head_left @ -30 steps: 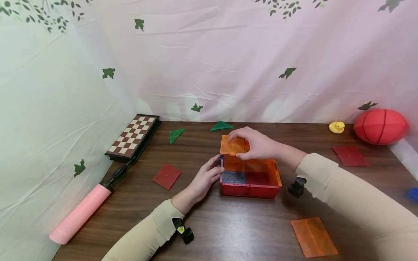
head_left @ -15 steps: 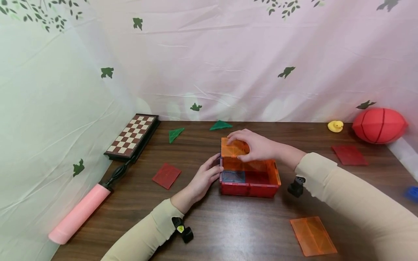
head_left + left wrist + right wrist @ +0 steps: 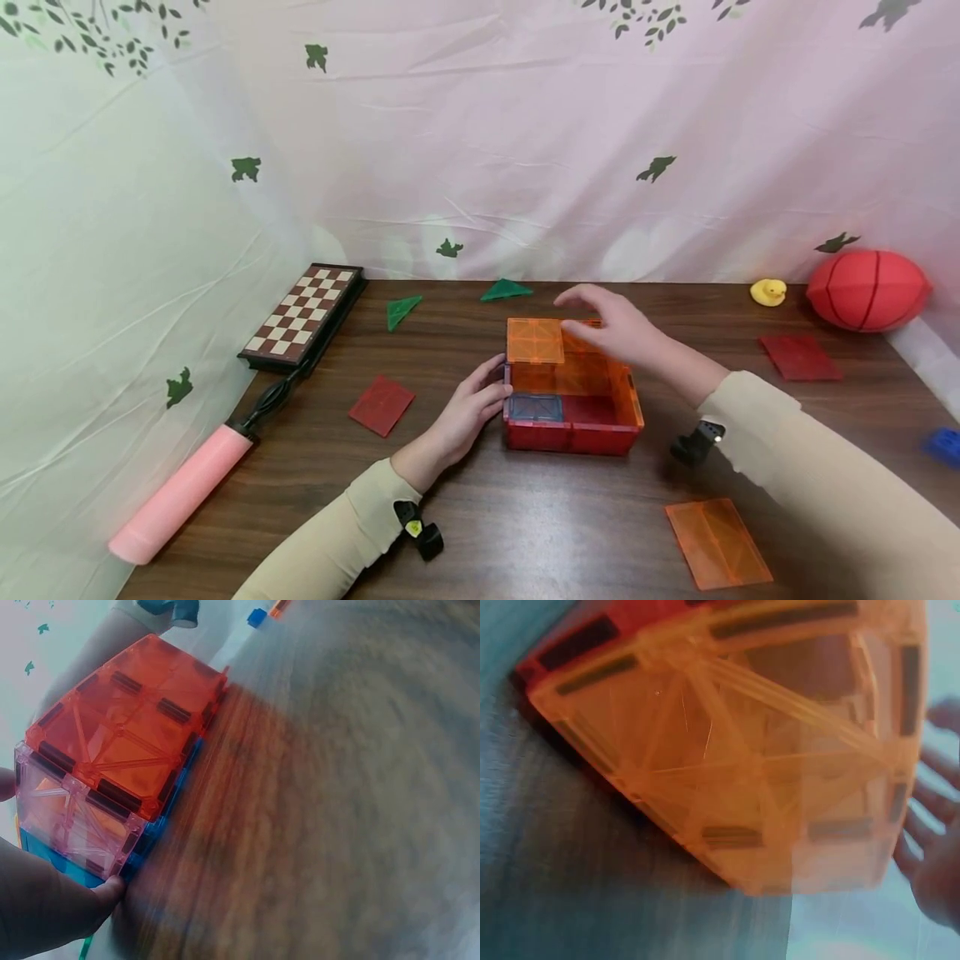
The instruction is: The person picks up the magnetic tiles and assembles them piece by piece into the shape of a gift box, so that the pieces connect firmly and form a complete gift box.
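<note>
A low box of translucent magnetic tiles (image 3: 573, 440) stands mid-table, with a red front and orange right wall (image 3: 742, 765). Its left end wall (image 3: 79, 810) is pink. Inside at the left shows a blue tile (image 3: 536, 407). An orange square tile (image 3: 535, 341) sits over the back left part; more orange shows beside it, partly behind my right hand. My left hand (image 3: 463, 418) rests against the left end, its thumb touching a lower corner in the left wrist view. My right hand (image 3: 617, 330) is raised above the back right, fingers spread, holding nothing.
Loose tiles lie around: orange (image 3: 718, 543), red (image 3: 382, 405) at left, red (image 3: 801, 357) at right, green triangles (image 3: 403, 312) behind. A chessboard (image 3: 303, 314) and pink pump (image 3: 183, 493) line the left edge. A yellow duck (image 3: 768, 292) and red ball (image 3: 868, 290) stand back right.
My right hand has let go of the orange square tile and moved right, away from it. The tile stays over the back left of the box. My left hand keeps its place.
</note>
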{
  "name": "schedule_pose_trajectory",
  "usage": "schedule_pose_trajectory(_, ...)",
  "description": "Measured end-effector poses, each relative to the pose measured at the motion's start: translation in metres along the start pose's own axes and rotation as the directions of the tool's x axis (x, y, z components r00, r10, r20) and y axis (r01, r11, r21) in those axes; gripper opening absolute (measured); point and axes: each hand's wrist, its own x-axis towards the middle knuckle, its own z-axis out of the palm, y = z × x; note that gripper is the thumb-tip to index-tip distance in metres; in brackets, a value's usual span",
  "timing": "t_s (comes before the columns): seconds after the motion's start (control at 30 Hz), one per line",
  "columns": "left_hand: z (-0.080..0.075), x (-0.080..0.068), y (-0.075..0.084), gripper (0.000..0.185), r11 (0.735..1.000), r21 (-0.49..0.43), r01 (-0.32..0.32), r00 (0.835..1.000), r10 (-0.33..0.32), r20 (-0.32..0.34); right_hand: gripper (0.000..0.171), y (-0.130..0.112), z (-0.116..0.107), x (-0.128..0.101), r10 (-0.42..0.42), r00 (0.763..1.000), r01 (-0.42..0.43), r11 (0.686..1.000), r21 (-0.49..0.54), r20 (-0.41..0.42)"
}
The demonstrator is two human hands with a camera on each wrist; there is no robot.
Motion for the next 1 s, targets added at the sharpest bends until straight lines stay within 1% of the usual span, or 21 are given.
schedule_pose_trajectory(0.03,0.000,0.000,0.000,0.068,1.000,-0.001,0.001,1.000,-0.001,-0.002,0.036,0.003,-0.003,-0.005,0.043,0.998,-0.043,0.999,0.004,-0.056)
schedule_pose_trajectory(0.07,0.000,-0.001,0.000,0.067,1.000,0.000,0.001,1.000,-0.001,-0.004,0.034,0.006,-0.006,-0.009,0.084,0.990,-0.084,0.996,0.007,-0.112)
schedule_pose_trajectory(0.13,-0.001,-0.002,0.000,0.067,1.000,0.001,-0.002,1.000,0.002,-0.008,0.032,0.014,-0.013,-0.020,0.165,0.960,-0.164,0.986,0.025,-0.226)
schedule_pose_trajectory(0.2,-0.002,-0.003,-0.001,0.066,1.000,0.003,-0.006,1.000,0.006,-0.012,0.032,0.024,-0.020,-0.031,0.235,0.914,-0.235,0.971,0.042,-0.332)
schedule_pose_trajectory(0.27,-0.003,-0.004,-0.001,0.066,1.000,0.005,-0.005,1.000,0.005,-0.015,0.033,0.037,-0.029,-0.043,0.317,0.852,-0.321,0.945,0.062,-0.415)
schedule_pose_trajectory(0.33,-0.004,-0.005,-0.001,0.066,1.000,0.007,-0.005,1.000,0.005,-0.016,0.036,0.054,-0.037,-0.054,0.375,0.793,-0.389,0.918,0.075,-0.481)
schedule_pose_trajectory(0.4,-0.004,-0.005,-0.002,0.066,1.000,0.006,-0.005,1.000,0.005,-0.019,0.041,0.072,-0.046,-0.066,0.423,0.742,-0.456,0.887,0.071,-0.521)
schedule_pose_trajectory(0.43,-0.004,-0.005,-0.003,0.066,1.000,0.004,-0.007,1.000,0.007,-0.019,0.042,0.082,-0.050,-0.072,0.445,0.720,-0.485,0.871,0.072,-0.533)
schedule_pose_trajectory(0.47,-0.004,-0.005,-0.003,0.066,1.000,0.003,-0.008,1.000,0.008,-0.019,0.045,0.091,-0.054,-0.079,0.461,0.704,-0.509,0.858,0.068,-0.540)
schedule_pose_trajectory(0.6,-0.002,-0.004,-0.003,0.067,1.000,-0.004,-0.013,1.000,0.013,-0.011,0.058,0.125,-0.071,-0.108,0.532,0.662,-0.609,0.793,0.036,-0.528)
schedule_pose_trajectory(0.7,0.000,-0.004,-0.002,0.067,1.000,-0.003,-0.012,1.000,0.012,-0.008,0.066,0.143,-0.080,-0.129,0.588,0.628,-0.681,0.732,0.006,-0.510)
schedule_pose_trajectory(0.8,0.001,-0.004,-0.001,0.067,1.000,-0.001,-0.011,1.000,0.011,-0.006,0.069,0.154,-0.085,-0.146,0.643,0.589,-0.744,0.668,-0.019,-0.490)
schedule_pose_trajectory(0.9,0.003,-0.003,0.000,0.066,1.000,0.000,-0.008,1.000,0.008,-0.001,0.072,0.159,-0.089,-0.158,0.698,0.554,-0.795,0.606,-0.038,-0.454)
schedule_pose_trajectory(0.93,0.003,-0.003,0.000,0.066,1.000,-0.001,-0.008,1.000,0.008,0.000,0.071,0.160,-0.089,-0.160,0.710,0.548,-0.805,0.591,-0.048,-0.442)
schedule_pose_trajectory(1.0,0.003,-0.002,0.000,0.066,1.000,0.001,-0.007,1.000,0.007,0.003,0.071,0.160,-0.091,-0.163,0.727,0.540,-0.819,0.571,-0.063,-0.425)
